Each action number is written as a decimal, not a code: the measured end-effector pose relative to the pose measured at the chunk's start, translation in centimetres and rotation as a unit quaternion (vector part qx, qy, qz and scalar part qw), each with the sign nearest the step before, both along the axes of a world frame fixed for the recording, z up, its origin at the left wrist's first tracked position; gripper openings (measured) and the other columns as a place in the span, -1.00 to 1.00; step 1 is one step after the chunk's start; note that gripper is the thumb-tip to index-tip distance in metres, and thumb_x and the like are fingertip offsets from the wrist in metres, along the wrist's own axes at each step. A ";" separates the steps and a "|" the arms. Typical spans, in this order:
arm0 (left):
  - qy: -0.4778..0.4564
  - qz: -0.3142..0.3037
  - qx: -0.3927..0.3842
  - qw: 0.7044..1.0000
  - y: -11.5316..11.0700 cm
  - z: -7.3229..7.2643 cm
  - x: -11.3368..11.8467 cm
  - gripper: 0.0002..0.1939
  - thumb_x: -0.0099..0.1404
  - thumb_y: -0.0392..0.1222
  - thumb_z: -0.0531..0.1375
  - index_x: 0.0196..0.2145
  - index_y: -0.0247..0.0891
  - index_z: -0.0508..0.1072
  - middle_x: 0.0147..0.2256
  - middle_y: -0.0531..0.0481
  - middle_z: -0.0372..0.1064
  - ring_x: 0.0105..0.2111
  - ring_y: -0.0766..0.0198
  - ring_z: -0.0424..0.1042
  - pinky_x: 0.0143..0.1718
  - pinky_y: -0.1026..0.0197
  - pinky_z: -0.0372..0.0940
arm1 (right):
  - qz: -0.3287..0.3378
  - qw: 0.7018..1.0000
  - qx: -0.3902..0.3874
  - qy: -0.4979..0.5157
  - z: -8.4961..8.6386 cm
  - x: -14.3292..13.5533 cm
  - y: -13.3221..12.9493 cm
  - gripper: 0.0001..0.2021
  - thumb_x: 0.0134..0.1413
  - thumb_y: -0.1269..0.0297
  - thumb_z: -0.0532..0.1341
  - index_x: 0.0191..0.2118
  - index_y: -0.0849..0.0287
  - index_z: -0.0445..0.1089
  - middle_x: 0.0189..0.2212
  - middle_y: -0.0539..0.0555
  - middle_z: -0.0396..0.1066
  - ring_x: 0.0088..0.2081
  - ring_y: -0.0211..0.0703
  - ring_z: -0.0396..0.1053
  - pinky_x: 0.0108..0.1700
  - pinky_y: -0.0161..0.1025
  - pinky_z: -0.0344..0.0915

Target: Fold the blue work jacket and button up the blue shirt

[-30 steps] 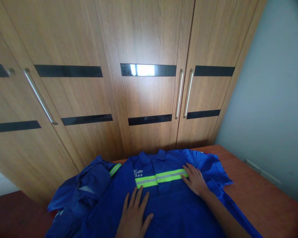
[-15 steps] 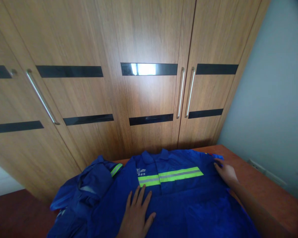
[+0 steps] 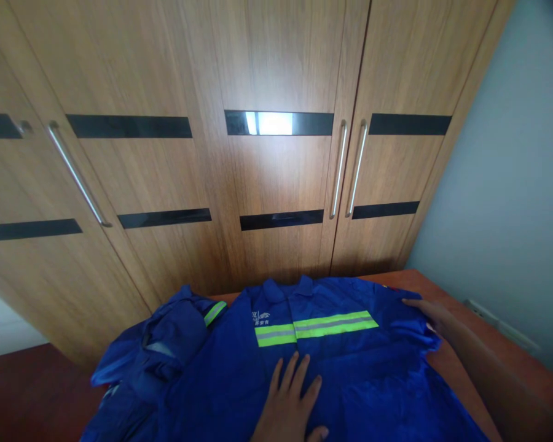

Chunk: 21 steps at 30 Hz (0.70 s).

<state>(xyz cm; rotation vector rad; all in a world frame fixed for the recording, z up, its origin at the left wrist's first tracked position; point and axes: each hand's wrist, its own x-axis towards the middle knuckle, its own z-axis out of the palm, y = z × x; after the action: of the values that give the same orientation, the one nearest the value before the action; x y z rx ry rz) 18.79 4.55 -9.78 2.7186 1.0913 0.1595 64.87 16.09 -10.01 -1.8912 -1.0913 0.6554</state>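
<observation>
A blue work jacket [image 3: 322,356] with a collar, white print on the chest and a yellow-green and grey reflective band [image 3: 336,325] lies spread out in front of me. My left hand [image 3: 289,399] rests on its front just below the band, flat with the fingers spread. At the right side of the jacket, my right hand [image 3: 433,316] has hold of the sleeve [image 3: 403,316], which is creased and folded there. Some of the right fingers are hidden by the cloth and the hand itself.
Left of the jacket lies a crumpled heap of blue clothing [image 3: 166,344] with a reflective strip. Both are on a reddish-brown surface [image 3: 470,374]. Behind stands a wooden wardrobe [image 3: 276,172] with metal handles; a pale wall [image 3: 498,202] rises at the right.
My left hand has slid right and down over the jacket front. My right hand has shifted slightly right, and the sleeve beside it is now drawn outward and more bunched.
</observation>
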 end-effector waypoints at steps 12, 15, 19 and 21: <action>-0.011 -0.016 0.038 0.999 0.5 -2.2 -0.2 -0.15 0.22 0.09 0.18 0.31 0.09 -0.21 0.36 -0.07 -0.33 0.29 -0.18 -0.11 0.21 -0.31 -0.05 | 0.161 0.982 0.097 0.003 6.6 -5.6 -2.5 -0.56 -0.10 0.13 0.27 -0.06 0.19 0.34 -0.15 0.18 0.51 -0.12 0.03 0.46 -0.10 -0.15 0.41; -0.013 -0.014 0.031 0.999 0.4 -1.9 -0.2 -0.16 0.23 0.10 0.17 0.31 0.09 -0.22 0.36 -0.08 -0.31 0.29 -0.17 -0.11 0.21 -0.31 -0.06 | 0.237 0.950 0.086 -0.183 6.3 -9.3 -5.6 -0.40 0.01 0.18 0.19 0.21 0.06 0.11 -0.08 0.11 0.48 -0.10 -0.03 0.45 -0.07 -0.15 0.37; -0.017 -0.012 0.029 0.999 0.3 -1.8 -0.2 -0.18 0.24 0.09 0.15 0.32 0.08 -0.21 0.36 -0.07 -0.31 0.29 -0.15 -0.12 0.21 -0.30 -0.06 | 0.355 0.857 0.032 -0.372 4.0 -13.0 -9.7 -0.32 -0.07 0.36 0.16 0.25 0.00 0.12 0.06 0.10 0.39 0.05 0.07 0.33 0.09 -0.02 0.24; -0.021 -0.010 0.032 0.999 0.2 -1.8 -0.3 -0.18 0.24 0.09 0.15 0.31 0.08 -0.20 0.36 -0.05 -0.31 0.29 -0.15 -0.11 0.21 -0.29 -0.06 | 0.366 0.829 0.022 -0.422 2.4 -13.3 -10.8 -0.40 -0.09 0.36 0.16 0.18 0.05 0.26 0.12 0.12 0.33 0.13 0.14 0.24 0.17 0.07 0.12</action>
<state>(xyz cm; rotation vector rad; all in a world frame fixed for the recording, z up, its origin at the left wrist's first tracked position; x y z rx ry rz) 18.52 4.80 -11.57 2.7670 1.0651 0.2519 51.52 5.30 -7.58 -1.6900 -2.4436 0.1241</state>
